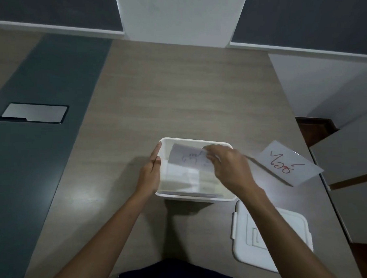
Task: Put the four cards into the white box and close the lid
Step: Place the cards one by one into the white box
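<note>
The white box (193, 197) stands open on the table in front of me. My left hand (150, 173) grips its left wall. My right hand (227, 166) pinches a white card with dark writing (187, 158) and holds it tilted over the inside of the box. At least one more card lies flat on the box floor (187, 177); how many I cannot tell. Another white card with red writing (288, 163) lies on the table to the right of the box. The white lid (279, 231) rests flat at the near right, partly under my right forearm.
The wooden table (180, 96) has a dark strip on the left holding a grey metal cover plate (33, 113). The table's right edge runs just past the red-lettered card and the lid. A white pillar (179, 16) stands at the far end.
</note>
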Demonstrator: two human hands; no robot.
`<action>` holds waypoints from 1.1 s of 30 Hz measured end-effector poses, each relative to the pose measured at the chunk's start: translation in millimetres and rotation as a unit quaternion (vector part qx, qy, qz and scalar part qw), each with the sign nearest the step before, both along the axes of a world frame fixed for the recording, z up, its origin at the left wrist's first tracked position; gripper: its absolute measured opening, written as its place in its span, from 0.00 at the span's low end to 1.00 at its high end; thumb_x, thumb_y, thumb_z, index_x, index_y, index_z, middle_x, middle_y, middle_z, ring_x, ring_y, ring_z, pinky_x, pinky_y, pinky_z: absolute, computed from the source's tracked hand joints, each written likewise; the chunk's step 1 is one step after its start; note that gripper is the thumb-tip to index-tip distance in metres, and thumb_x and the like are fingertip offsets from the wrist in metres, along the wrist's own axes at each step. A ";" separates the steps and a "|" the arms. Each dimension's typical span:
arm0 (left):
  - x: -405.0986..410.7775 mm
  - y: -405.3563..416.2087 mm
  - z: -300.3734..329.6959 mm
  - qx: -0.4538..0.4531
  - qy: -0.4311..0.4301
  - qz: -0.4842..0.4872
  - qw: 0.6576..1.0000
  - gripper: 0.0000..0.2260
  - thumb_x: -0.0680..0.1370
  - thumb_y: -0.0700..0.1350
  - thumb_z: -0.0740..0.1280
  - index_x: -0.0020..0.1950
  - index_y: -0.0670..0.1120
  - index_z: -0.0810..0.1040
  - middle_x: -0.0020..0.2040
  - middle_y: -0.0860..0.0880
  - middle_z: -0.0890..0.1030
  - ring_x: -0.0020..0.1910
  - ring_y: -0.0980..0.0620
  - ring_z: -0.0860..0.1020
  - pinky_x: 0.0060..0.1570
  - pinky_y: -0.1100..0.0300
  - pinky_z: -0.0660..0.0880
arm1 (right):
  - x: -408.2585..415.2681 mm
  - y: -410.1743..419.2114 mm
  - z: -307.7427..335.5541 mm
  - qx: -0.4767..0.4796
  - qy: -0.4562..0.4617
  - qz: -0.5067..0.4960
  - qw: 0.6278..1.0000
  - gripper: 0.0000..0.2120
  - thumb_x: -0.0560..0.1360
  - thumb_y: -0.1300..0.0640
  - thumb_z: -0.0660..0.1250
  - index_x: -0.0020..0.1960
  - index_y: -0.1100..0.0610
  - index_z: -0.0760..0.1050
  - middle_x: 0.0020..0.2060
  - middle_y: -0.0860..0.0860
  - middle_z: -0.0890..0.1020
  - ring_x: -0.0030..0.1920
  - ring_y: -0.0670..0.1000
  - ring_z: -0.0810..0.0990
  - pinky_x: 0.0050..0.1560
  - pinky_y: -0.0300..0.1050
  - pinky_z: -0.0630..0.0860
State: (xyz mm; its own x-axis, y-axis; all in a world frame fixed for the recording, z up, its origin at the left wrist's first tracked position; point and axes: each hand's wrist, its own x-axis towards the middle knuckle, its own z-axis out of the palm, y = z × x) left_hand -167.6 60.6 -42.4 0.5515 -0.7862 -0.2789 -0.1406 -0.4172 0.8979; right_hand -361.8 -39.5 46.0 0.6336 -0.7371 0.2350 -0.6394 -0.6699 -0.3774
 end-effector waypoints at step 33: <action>-17.9 -51.6 -24.7 -0.033 -0.010 -0.032 0.999 0.20 0.82 0.46 0.55 0.69 0.67 0.67 0.39 0.60 0.66 0.35 0.60 0.65 0.40 0.61 0.66 | -197.5 -136.4 -73.3 0.115 0.115 -0.384 0.909 0.14 0.77 0.58 0.69 0.62 0.58 0.78 0.52 0.60 0.85 0.53 0.61 0.82 0.53 0.50 0.75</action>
